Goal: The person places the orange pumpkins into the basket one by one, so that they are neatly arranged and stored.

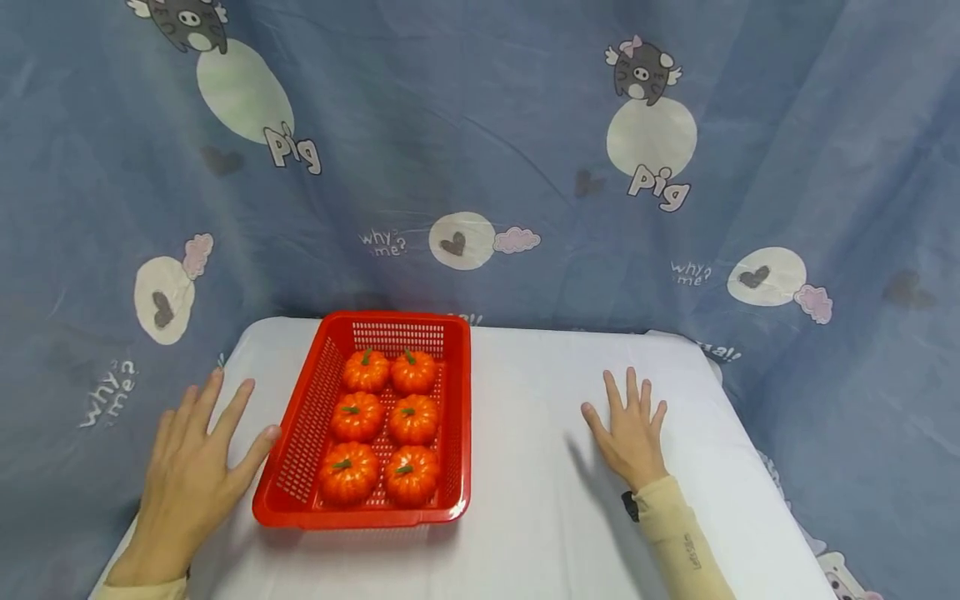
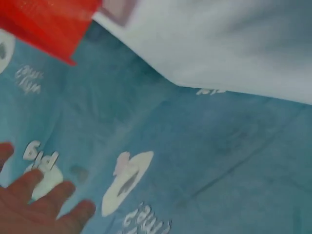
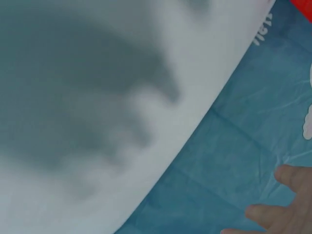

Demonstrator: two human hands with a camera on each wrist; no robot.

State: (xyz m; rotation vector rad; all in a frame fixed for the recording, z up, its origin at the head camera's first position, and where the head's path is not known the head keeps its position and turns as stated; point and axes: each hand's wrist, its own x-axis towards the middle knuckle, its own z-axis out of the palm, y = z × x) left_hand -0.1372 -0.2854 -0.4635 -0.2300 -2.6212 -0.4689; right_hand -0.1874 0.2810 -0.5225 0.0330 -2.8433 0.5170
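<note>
A red plastic basket (image 1: 300, 518) with perforated walls stands on the white table, left of the middle. Inside it lie several small orange pumpkins (image 1: 413, 418) with green stems, in two columns. My left hand (image 1: 191, 471) is spread with straight fingers beside the basket's left wall, its thumb tip overlapping the rim in the head view. Far to the right, my right hand (image 1: 630, 429) is held over the table with fingers spread, holding nothing, its shadow falling on the cloth. In the left wrist view the basket's corner (image 2: 53, 29) shows at the upper left.
The white-covered table (image 1: 525, 467) ends at the back against a blue curtain (image 1: 480, 150) printed with pigs, hearts and lettering. The curtain also hangs along the left and right sides. A dark band (image 1: 631, 506) circles the right wrist below the sleeve.
</note>
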